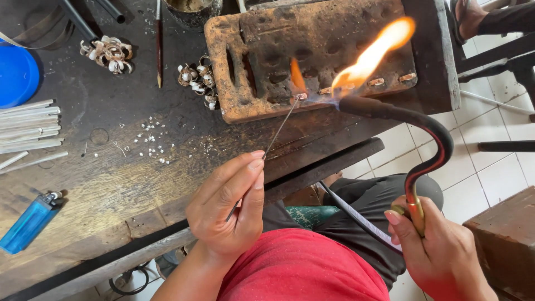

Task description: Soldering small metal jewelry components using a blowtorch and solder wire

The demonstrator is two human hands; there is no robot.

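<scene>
- We see a scorched workbench bearing a pitted soldering block.
- Our right hand grips a curved torch, its flame crossing the block.
- Our left hand pinches a thin pick, its tip touching a small ring on the block.
</scene>
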